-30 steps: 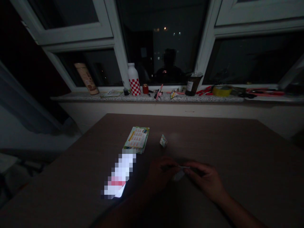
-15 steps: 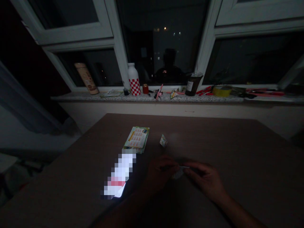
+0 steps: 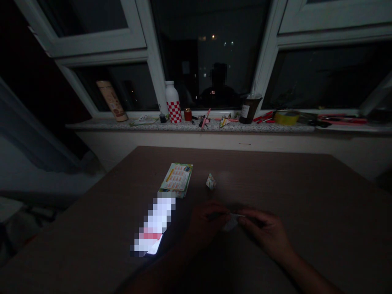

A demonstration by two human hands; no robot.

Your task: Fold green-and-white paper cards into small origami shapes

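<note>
Between my two hands is a small piece of folded paper (image 3: 232, 222), pale and dim, its edge pinched at both ends. My left hand (image 3: 206, 220) is closed on its left side, and my right hand (image 3: 266, 230) is closed on its right side with thumb and forefinger. Poor light hides the paper's exact shape. Just beyond my left hand a small folded paper piece (image 3: 211, 181) with printed colours stands on the table. To the left lies a stack of printed paper sheets (image 3: 176, 178), and nearer me a lit phone (image 3: 154, 224) with a blurred screen.
The brown table (image 3: 306, 183) reaches to the wall under the window. Along the stone sill (image 3: 137, 127) stand a beige flask (image 3: 112, 101), a red-checked bottle (image 3: 173, 102), a small red jar (image 3: 188, 114), a dark drink cup (image 3: 249, 109) and a yellow tape roll (image 3: 286, 118).
Both hands stay almost in place, still pinching the paper. The paper's edge shows very slightly differently between the fingers; everything else looks the same.
</note>
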